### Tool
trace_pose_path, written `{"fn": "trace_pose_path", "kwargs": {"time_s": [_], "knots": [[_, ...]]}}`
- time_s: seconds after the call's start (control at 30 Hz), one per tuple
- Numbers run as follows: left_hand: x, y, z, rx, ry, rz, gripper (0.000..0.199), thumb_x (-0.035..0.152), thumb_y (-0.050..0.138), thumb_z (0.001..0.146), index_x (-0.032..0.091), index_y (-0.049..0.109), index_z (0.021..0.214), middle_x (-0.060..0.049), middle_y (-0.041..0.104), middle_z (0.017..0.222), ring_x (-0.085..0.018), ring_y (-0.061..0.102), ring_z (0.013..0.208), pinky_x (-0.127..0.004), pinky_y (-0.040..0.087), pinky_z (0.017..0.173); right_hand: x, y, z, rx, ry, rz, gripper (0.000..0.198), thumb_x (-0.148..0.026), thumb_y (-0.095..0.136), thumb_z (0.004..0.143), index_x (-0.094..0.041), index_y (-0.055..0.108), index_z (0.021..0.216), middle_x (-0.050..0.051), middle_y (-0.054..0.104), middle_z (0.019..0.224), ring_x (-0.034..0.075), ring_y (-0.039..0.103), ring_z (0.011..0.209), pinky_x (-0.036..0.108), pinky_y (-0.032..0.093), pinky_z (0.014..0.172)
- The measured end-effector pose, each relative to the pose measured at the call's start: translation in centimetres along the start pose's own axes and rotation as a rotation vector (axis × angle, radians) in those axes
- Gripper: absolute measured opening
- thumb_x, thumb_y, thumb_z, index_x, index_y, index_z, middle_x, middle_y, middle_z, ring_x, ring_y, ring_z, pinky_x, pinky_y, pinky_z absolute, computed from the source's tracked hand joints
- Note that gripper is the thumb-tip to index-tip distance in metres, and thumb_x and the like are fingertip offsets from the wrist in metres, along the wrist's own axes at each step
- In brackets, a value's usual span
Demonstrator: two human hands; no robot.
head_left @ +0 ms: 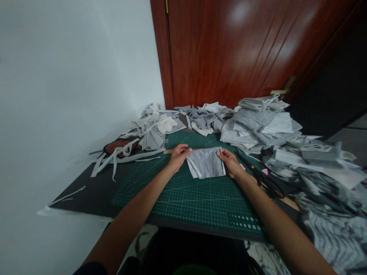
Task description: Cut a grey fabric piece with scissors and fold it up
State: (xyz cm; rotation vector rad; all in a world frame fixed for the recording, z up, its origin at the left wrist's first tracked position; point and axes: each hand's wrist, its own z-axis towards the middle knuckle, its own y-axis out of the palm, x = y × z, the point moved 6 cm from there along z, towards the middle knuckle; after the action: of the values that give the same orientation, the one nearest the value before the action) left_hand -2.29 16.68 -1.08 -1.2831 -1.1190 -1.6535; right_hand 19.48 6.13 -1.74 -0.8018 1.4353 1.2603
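Between my two hands a folded piece of grey fabric (pixel 208 163) hangs by its upper corners, low over the green cutting mat (pixel 183 194). My left hand (pixel 179 156) pinches its upper left corner, where a paler layer shows along the edge. At the upper right corner my right hand (pixel 229 162) grips it with the thumb on top. Behind the cloth a wooden ruler (pixel 168 151) lies across the mat, partly hidden. Whether the fabric's lower edge touches the mat I cannot tell.
Black scissors (pixel 265 181) lie right of my right hand, near pink chalk pieces (pixel 265 171). Tall stacks of grey fabric (pixel 258 124) stand at the back right. Loose strips (pixel 123 152) and scraps (pixel 156 128) lie at the left. A wall and a wooden door (pixel 223 49) bound the table.
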Motion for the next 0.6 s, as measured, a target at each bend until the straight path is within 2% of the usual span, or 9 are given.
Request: {"fn": "trace_pose_path", "kwargs": {"time_s": [0.17, 0.37, 0.6], "knots": [[0.0, 0.4, -0.1, -0.039, -0.001, 0.026, 0.048, 0.030, 0.091, 0.056, 0.015, 0.069, 0.096, 0.000, 0.067, 0.069, -0.014, 0.058, 0.064, -0.026, 0.041, 0.064, -0.1, -0.1, 0.0, -0.005, 0.015, 0.012, 0.035, -0.048, 0.090, 0.064, -0.027, 0.068, 0.082, -0.003, 0.069, 0.076, 0.021, 0.064, 0.075, 0.034, 0.050, 0.073], [-0.1, -0.8, 0.6, 0.052, -0.013, -0.078, 0.059, 0.037, 0.090, 0.055, 0.017, 0.065, 0.105, 0.000, 0.066, 0.079, -0.014, 0.061, 0.069, -0.028, 0.045, 0.068, -0.1, 0.3, -0.1, -0.009, 0.020, 0.049, 0.034, -0.047, 0.091, 0.064, -0.026, 0.067, 0.077, -0.003, 0.066, 0.074, 0.017, 0.061, 0.068, 0.031, 0.049, 0.067], [-0.3, -0.7, 0.4, 0.047, -0.060, -0.131, 0.058, 0.034, 0.093, 0.052, 0.017, 0.067, 0.100, -0.001, 0.065, 0.081, -0.015, 0.062, 0.071, -0.028, 0.046, 0.065, 0.0, 0.2, 0.0, -0.014, 0.016, 0.080, 0.033, -0.046, 0.090, 0.065, -0.026, 0.068, 0.079, -0.003, 0.065, 0.073, 0.017, 0.059, 0.068, 0.030, 0.049, 0.067]]}}
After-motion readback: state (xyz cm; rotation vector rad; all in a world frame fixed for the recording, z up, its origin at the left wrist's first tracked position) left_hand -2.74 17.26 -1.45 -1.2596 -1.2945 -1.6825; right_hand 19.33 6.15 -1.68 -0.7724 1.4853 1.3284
